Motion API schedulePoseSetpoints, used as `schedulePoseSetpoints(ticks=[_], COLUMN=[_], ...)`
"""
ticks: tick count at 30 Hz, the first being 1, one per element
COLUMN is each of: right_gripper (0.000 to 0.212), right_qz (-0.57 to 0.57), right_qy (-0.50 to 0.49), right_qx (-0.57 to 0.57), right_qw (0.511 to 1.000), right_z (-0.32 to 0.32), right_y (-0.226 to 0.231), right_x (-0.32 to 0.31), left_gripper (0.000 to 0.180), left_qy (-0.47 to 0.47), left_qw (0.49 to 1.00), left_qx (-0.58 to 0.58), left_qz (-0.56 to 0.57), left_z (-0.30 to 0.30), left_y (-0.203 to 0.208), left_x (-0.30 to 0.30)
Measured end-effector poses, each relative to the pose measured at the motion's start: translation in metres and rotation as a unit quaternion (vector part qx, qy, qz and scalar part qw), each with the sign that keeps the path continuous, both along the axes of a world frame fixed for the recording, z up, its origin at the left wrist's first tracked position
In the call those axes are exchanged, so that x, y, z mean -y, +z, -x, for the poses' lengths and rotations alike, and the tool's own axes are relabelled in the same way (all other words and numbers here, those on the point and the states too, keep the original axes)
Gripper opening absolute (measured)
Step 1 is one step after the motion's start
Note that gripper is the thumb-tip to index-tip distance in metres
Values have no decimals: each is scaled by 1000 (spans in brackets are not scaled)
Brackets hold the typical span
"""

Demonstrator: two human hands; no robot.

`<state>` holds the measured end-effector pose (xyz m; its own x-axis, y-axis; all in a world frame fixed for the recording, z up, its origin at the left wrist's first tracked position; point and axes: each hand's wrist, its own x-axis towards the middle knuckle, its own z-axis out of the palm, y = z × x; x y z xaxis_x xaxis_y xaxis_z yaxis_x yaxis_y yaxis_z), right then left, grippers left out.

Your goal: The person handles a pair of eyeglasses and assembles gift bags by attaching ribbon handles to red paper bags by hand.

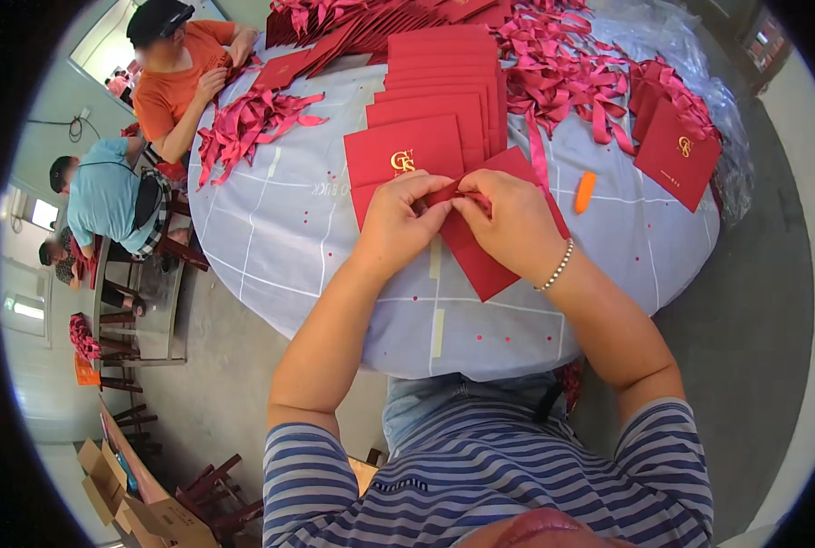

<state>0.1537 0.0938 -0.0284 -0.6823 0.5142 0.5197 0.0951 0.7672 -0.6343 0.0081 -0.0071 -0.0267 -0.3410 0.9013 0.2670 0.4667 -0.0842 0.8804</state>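
Observation:
Both of my hands meet over a dark red card envelope (483, 265) that lies at an angle on the table. My left hand (396, 224) has its thumb and fingers pinched together at the envelope's upper part. Facing it, my right hand (517, 228) pinches at the same spot, fingertips almost touching the left ones. Whether a ribbon is between the fingertips is too small to tell. Just beyond my hands, a fanned row of red envelopes (439, 82) runs away from me, the nearest one (371, 160) bearing a gold emblem and partly covered by my left hand.
A round table with a pale grid-patterned cloth (270, 228) holds red ribbon heaps (252, 128), (562, 73). A small orange plastic tool (585, 192) lies right of my hands. More envelopes (681, 151) sit far right by clear plastic wrap (727, 128). A person in orange (174, 78) works far left.

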Motion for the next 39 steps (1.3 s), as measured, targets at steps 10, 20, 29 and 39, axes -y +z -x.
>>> schedulePoseSetpoints(ticks=[10,20,29,39], right_gripper=[9,10,11,12], right_qz=[-99,70,-29,-107], right_qy=[-17,51,16,4], right_qx=[2,-12,-25,-16], right_qw=[995,996,999,994], right_z=[-5,-12,-7,-4], right_y=[6,13,14,11], right_x=[4,-4,-2,3], left_gripper=[25,25,26,23], left_qy=[3,-2,-2,-12], left_qw=[999,1000,1000,999], left_qx=[-47,-9,-24,-33], left_qz=[-21,-2,3,-18], left_z=[-5,2,2,-4], left_y=[7,3,5,7], left_x=[4,6,8,7])
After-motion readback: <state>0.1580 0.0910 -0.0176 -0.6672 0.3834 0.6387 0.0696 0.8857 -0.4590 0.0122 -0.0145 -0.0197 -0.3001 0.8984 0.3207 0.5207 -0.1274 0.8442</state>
